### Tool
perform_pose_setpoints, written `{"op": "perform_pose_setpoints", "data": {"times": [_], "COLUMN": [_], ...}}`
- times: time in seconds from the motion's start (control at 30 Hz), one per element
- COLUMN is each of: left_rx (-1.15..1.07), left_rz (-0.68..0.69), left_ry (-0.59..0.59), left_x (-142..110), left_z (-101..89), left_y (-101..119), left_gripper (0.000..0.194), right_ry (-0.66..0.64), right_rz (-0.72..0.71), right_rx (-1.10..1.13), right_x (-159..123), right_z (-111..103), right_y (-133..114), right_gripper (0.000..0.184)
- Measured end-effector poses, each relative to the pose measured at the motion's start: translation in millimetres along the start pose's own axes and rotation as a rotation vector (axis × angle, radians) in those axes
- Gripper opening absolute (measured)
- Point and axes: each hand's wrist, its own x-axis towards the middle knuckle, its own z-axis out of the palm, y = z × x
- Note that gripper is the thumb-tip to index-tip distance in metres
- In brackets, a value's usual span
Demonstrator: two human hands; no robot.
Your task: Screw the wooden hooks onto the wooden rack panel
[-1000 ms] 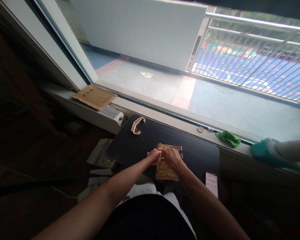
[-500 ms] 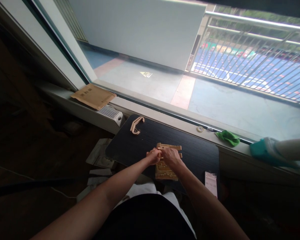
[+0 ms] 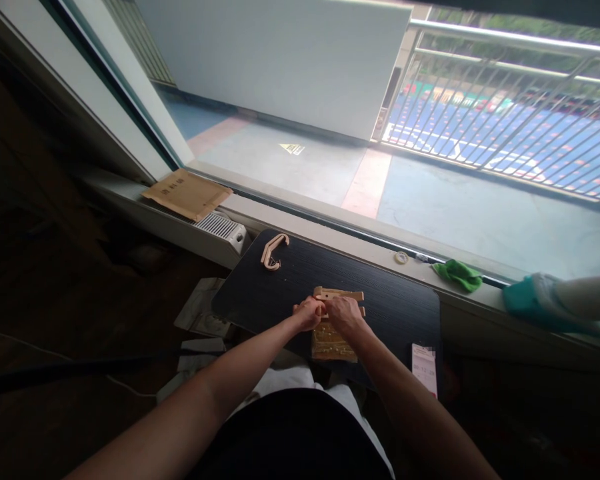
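Note:
My left hand (image 3: 307, 313) is closed at the left end of a light wooden piece (image 3: 339, 293) with straight bars and a small dark hole. Right beside it, my right hand (image 3: 345, 313) bends over the same piece with its fingers curled. What its fingertips pinch is hidden. Two bar ends stick out to the right of that hand. Just below the hands lies a yellowish-brown block-like thing (image 3: 333, 343) with small pale specks on top. A bent wooden part (image 3: 273, 253) with thin pieces at its lower end rests apart at the table's far left.
The dark table (image 3: 390, 300) stands against a window sill. A phone showing a timer (image 3: 424, 370) lies at its right edge. On the sill are a tape roll (image 3: 401, 258) and a green cloth (image 3: 459, 275). A brown envelope (image 3: 187, 193) lies on the radiator (image 3: 215, 240).
Both hands stay at the wooden piece with almost the same grip. The whole view has shifted very slightly; nothing on the table has visibly moved.

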Motion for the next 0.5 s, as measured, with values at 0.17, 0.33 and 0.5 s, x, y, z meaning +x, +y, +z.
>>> {"op": "perform_pose_setpoints", "data": {"times": [0.17, 0.33, 0.5], "left_rx": [-0.051, -0.089, -0.050], "left_rz": [0.033, 0.051, 0.067], "left_ry": [0.021, 0.038, 0.048], "left_x": [-1.2, -1.2, -0.2], "left_z": [-1.8, -1.1, 0.6], "left_y": [-0.1, -1.7, -3.4], "left_gripper": [0.023, 0.024, 0.020], "right_ry": [0.000, 0.023, 0.037], "right_rz": [0.030, -0.011, -0.067], "right_rx": [0.006, -0.004, -0.045], "right_x": [0.0, 0.3, 1.2], "right_z": [-0.5, -6.6, -11.6], "right_y": [9.6, 13.8, 9.5], "right_gripper": [0.028, 0.025, 0.027]}}
